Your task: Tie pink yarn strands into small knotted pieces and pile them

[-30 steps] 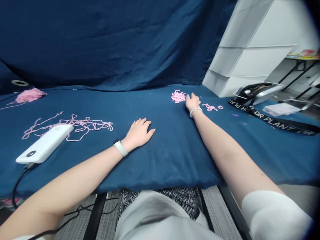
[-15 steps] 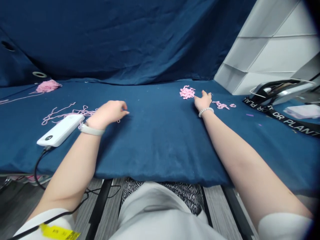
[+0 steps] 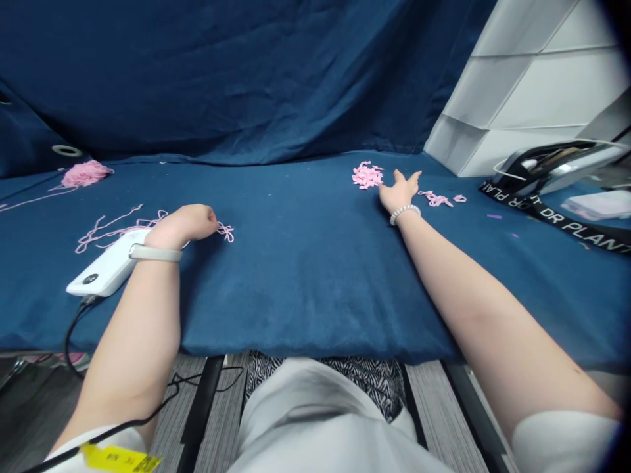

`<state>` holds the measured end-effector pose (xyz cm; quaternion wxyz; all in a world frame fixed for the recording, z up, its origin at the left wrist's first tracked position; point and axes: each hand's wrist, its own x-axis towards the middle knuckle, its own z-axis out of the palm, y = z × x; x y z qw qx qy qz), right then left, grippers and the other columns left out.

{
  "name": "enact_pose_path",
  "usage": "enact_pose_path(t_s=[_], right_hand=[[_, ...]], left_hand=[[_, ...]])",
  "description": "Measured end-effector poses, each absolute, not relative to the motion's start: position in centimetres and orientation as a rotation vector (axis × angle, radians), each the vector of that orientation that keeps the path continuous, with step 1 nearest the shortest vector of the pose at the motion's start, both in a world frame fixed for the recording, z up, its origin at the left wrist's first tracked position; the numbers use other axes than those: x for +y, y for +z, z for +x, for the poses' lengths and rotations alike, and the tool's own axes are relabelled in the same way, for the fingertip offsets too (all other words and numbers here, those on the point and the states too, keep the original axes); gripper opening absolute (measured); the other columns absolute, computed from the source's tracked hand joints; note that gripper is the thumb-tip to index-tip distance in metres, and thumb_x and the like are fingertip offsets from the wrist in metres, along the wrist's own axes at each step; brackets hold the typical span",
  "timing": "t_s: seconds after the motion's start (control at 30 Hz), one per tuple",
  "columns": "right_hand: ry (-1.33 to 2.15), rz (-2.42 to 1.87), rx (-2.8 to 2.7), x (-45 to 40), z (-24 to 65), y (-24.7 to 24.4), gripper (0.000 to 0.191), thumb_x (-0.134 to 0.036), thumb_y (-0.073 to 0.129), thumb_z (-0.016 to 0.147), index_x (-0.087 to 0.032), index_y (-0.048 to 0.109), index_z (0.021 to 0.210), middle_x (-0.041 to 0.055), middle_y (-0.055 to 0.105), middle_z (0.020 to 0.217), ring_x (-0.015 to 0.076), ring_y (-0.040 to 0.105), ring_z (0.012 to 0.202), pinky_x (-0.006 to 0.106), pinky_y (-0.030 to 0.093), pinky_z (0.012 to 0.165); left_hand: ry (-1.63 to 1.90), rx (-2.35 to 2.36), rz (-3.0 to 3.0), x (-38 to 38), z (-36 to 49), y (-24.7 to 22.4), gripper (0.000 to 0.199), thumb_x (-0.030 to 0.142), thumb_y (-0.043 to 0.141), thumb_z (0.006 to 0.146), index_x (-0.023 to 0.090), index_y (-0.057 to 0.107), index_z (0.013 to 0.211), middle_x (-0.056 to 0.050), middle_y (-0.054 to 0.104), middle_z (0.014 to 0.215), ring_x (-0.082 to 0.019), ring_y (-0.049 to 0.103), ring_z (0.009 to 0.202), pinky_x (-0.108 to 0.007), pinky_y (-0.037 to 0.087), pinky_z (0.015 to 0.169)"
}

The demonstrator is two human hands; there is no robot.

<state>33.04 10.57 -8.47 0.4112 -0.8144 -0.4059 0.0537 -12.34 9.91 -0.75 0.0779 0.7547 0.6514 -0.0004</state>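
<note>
1. Yarn strands [image 3: 225,231], pink and thin, lie on the blue cloth [image 3: 305,282] to the left, with a looped bunch poking out just past the fingers of the left hand [image 3: 190,222] and more trailing beyond the wrist.
2. I see that left hand bent down with its fingers curled in narrow; the knuckles hide the fingertips, so I cannot tell whether any yarn is pinched.
3. On the other side I have the right hand [image 3: 400,192] spread wide, nothing visible in it, between a pile of short pink pieces [image 3: 367,175] and some loose pink scraps [image 3: 436,199].
4. My read is that the left hand's work is gripping the strands. I would want a light fingertip pinch near the loops, since a whole-fist grab would probably tangle them.
5. I would mind the white power bank [image 3: 106,266] near the left wrist: the strands pass close to its far end, and whether any run under it I cannot tell. A slow, low pull seems safest.
6. I would hold the right hand clear of the pile, as its thumb is right beside those pieces.
</note>
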Motion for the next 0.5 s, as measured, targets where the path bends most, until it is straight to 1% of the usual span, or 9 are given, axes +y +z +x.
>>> enact_pose_path(t_s=[0.07,0.13,0.2,0.23,0.3,0.37,0.43,0.5], right_hand=[[0.12,-2.064,-1.046,10.5,32.9,-8.5,0.069,-0.021,0.064,0.076,-0.014,0.045,0.142,0.0196,0.005,0.158,0.0405,0.01,0.146,0.052,0.013,0.118],[0.087,-2.071,-1.082,10.4,32.6,-8.5,0.07,-0.02,0.063,0.076,-0.015,0.044,0.143,0.0193,0.001,0.158,0.0419,0.008,0.146,0.055,0.014,0.116],[0.019,-2.055,-1.141,10.2,32.1,-8.5,0.072,-0.02,0.063,0.075,-0.016,0.042,0.144,0.0188,-0.002,0.158,0.0435,0.006,0.145,0.057,0.016,0.115],[-0.033,-2.037,-1.181,10.1,31.8,-8.5,0.073,-0.02,0.063,0.075,-0.017,0.041,0.144,0.0185,-0.003,0.158,0.0441,0.004,0.145,0.058,0.016,0.114],[-0.164,-1.969,-1.281,9.7,30.9,-8.3,0.076,-0.019,0.063,0.074,-0.016,0.038,0.145,0.0178,-0.004,0.159,0.0438,0.001,0.145,0.059,0.013,0.114],[-0.291,-1.843,-1.408,9.3,30.1,-7.9,0.078,-0.016,0.06,0.074,-0.016,0.034,0.147,0.0165,-0.003,0.159,0.0414,-0.004,0.146,0.061,0.008,0.114],[-0.37,-1.663,-1.568,8.9,29.4,-7.4,0.075,-0.013,0.056,0.077,-0.016,0.032,0.148,0.0144,0.0,0.16,0.0375,-0.008,0.147,0.062,0.004,0.114],[-0.416,-1.475,-1.746,8.7,29.0,-7.1,0.069,-0.017,0.053,0.082,-0.018,0.032,0.148,0.0118,0.007,0.161,0.0335,-0.006,0.148,0.061,0.001,0.115]], left_hand=[[0.146,1.945,2.299,9.0,-11.5,-0.1,0.014,0.031,0.057,0.068,0.018,0.06,0.068,-0.011,0.066,0.071,-0.028,0.062,0.069,-0.038,0.044,0.068],[0.384,1.866,2.319,7.9,-10.2,0.5,0.017,0.034,0.054,0.075,0.018,0.059,0.074,-0.011,0.068,0.076,-0.026,0.063,0.072,-0.037,0.045,0.07],[0.511,1.803,2.308,6.8,-8.7,0.6,0.02,0.037,0.049,0.082,0.019,0.058,0.085,-0.008,0.071,0.085,-0.022,0.065,0.074,-0.033,0.046,0.07],[0.595,1.768,2.292,6.4,-7.8,0.5,0.02,0.038,0.05,0.083,0.019,0.057,0.088,-0.007,0.071,0.085,-0.02,0.065,0.071,-0.032,0.046,0.068],[0.779,1.581,2.198,5.7,-6.3,0.1,0.021,0.035,0.06,0.079,0.019,0.057,0.092,-0.006,0.071,0.079,-0.019,0.064,0.066,-0.03,0.046,0.063],[0.9,1.395,2.1,5.4,-5.1,-0.6,0.027,0.032,0.066,0.076,0.018,0.057,0.096,-0.004,0.07,0.071,-0.017,0.063,0.062,-0.029,0.046,0.063],[0.959,1.248,1.994,5.1,-4.1,-1.5,0.033,0.031,0.07,0.073,0.016,0.057,0.099,-0.002,0.069,0.068,-0.016,0.063,0.061,-0.028,0.047,0.063],[0.969,1.164,1.875,5.0,-3.3,-2.5,0.038,0.03,0.074,0.07,0.015,0.057,0.101,-0.003,0.069,0.069,-0.016,0.065,0.063,-0.027,0.047,0.063]])
